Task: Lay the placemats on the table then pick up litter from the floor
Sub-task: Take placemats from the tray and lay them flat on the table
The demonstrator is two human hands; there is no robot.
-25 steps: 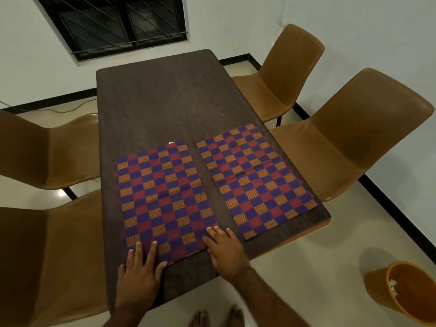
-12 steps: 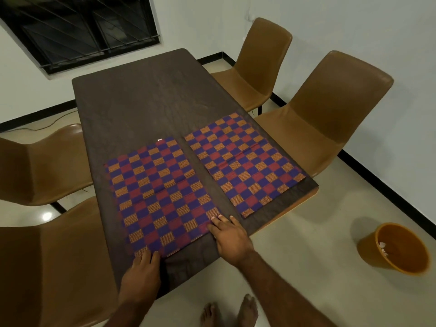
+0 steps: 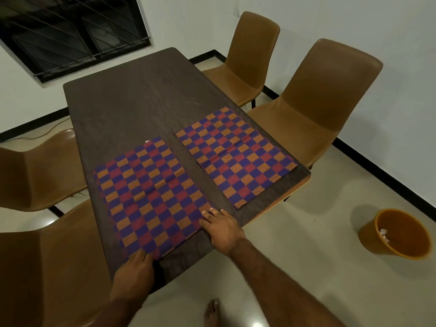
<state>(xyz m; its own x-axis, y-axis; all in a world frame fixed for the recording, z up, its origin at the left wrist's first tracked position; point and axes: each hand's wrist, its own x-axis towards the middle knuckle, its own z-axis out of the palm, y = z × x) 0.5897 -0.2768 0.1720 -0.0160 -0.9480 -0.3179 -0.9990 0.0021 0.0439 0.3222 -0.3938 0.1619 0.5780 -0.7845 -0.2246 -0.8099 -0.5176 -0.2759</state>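
Two checked placemats in purple, red and orange lie flat side by side on the near end of the dark table (image 3: 132,100). The left placemat (image 3: 151,192) has my left hand (image 3: 134,272) at its near corner, fingers curled on the edge. My right hand (image 3: 221,227) rests flat with fingertips on that mat's near right corner. The right placemat (image 3: 236,154) lies untouched by the table's right edge. No litter shows on the visible floor.
Brown chairs stand on both sides: two on the right (image 3: 313,109), (image 3: 247,60), and two on the left (image 3: 35,171), (image 3: 47,274). An orange bin (image 3: 398,234) with white scraps inside stands on the floor at right. My bare foot (image 3: 212,312) shows below.
My left hand has drawn back from flat on the mat to its near corner, fingers curling. My right hand stays on the near right corner. The view has shifted.
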